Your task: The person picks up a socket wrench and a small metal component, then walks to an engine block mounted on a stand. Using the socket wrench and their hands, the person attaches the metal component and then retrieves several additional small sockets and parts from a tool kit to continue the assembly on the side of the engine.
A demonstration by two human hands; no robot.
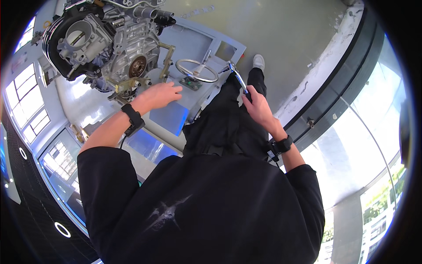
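Observation:
My right hand (pixel 258 107) is closed round the dark handle of a chrome ratchet wrench (pixel 238 78). The wrench's head points up and away, beside a metal handwheel (pixel 214 79), and seems apart from it. My left hand (pixel 159 95) is open, its fingers stretched to the right with nothing visible in them. It hovers just in front of an engine (pixel 134 42) held by brass-coloured mounting arms (pixel 167 58). A round brown hub (pixel 137 67) shows on the engine's near face. What lies beneath my left palm is hidden.
A throttle body (pixel 78 36) sits at the engine's left. Under the handwheel is the grey stand frame (pixel 206 34) with a small gearbox-like part (pixel 190 83). A white ledge (pixel 323 57) and dark window frame (pixel 351 75) run along the right. My shoe (pixel 259 61) rests on the floor.

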